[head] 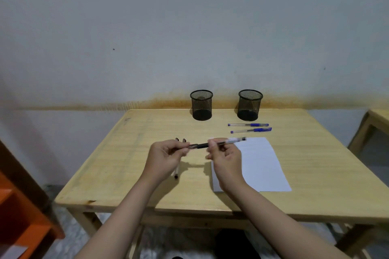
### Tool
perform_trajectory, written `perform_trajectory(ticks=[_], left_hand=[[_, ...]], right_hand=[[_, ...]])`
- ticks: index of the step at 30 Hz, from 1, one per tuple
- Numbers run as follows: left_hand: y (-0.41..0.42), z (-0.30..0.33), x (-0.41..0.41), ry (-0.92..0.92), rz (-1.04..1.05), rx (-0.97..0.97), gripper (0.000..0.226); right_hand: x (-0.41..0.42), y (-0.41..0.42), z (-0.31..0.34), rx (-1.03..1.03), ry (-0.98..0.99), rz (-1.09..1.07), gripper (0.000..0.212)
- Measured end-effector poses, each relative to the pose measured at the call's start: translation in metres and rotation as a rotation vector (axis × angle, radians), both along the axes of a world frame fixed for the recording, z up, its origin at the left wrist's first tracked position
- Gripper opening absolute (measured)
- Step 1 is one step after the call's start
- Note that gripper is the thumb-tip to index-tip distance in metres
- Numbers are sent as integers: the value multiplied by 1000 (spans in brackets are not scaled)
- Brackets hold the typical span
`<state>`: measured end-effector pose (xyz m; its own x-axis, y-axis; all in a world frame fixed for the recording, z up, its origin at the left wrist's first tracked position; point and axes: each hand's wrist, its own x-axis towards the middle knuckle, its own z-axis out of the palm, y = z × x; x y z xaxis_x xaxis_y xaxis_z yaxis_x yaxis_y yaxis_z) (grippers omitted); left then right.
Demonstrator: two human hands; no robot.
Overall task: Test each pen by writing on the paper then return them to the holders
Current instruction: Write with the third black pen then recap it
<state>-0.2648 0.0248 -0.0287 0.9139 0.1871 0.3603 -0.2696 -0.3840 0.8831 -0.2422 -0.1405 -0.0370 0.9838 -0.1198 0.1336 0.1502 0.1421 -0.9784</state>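
Both my forearms reach fwd; left hand (166, 154) & right hand (226, 153) raised close together, fingers (212, 143) curled, pinching.

Two holders stand side by side at the back of the bench (130, 174), the left holder (201, 104) well apart from the right holder (250, 104). Two pens (248, 124) (251, 130) lie just before the right holder, one behind the other. The paper (263, 164) lies nearer, right of the hands (164, 156) (226, 157), which hold a pen (216, 143) crosswise between them.

We have a single head-worn view, looking forward and down from above the person's forearms; it sits close over the wooden table (147, 185); beyond the fingers (183, 150) it faces a pale wall (189, 27); the picture is wide-angle.
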Motion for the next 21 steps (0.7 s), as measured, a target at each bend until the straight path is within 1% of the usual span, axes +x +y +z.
perform_trajectory(ticks=[2,3,4,7,9,12,17,21], left_hand=[[32,-8,-2,28,143,-63,21],[50,-13,-4,46,214,-78,21],[63,-18,-5,65,261,-63,19],[69,-34,0,139,312,77,11],[60,-44,6,168,311,142,12],[65,-53,15,162,319,225,12],[70,-59,20,187,328,324,16],[69,-59,19,202,325,294,21]], right_hand=[[14,-21,5,85,4,-182,16],[21,-34,8,100,5,-248,17],[26,-43,8,88,7,-270,17],[26,-34,0,41,14,-177,14],[20,-18,-4,40,32,-112,13],[19,-11,-6,89,54,-56,12],[18,-14,-10,145,78,-28,10],[19,-24,-14,170,95,-20,6]])
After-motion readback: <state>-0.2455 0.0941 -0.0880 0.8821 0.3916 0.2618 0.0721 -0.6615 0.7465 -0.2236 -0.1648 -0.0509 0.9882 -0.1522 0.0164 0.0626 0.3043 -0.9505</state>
